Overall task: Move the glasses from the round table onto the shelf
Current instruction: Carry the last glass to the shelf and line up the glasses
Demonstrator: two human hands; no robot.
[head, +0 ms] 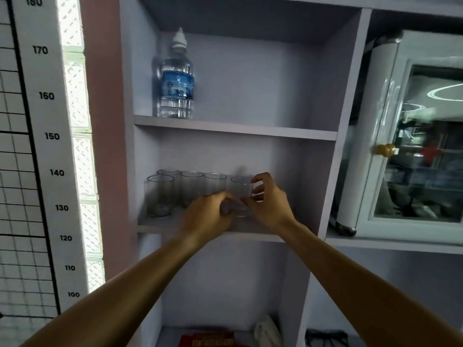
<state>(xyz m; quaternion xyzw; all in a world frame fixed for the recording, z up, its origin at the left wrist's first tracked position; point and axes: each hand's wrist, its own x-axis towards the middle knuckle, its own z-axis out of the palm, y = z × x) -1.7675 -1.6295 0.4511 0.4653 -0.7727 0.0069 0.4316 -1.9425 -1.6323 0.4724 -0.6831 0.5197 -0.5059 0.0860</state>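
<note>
Several clear glasses (175, 189) stand in a row on the middle shelf board (160, 225) of a pale lilac shelf unit. A further clear glass (241, 190) stands at the right end of the row. My right hand (269, 200) curls around this glass, thumb and fingers on its side and rim. My left hand (209, 216) is at the base of the same glass, fingers closed against its lower part. The round table is out of view.
A water bottle (177, 78) stands on the upper shelf. Red items (208, 340) and a white cloth (266, 331) lie on the bottom shelf. A glass-door cabinet (413, 146) sits to the right, and a height chart (47, 136) hangs on the left wall.
</note>
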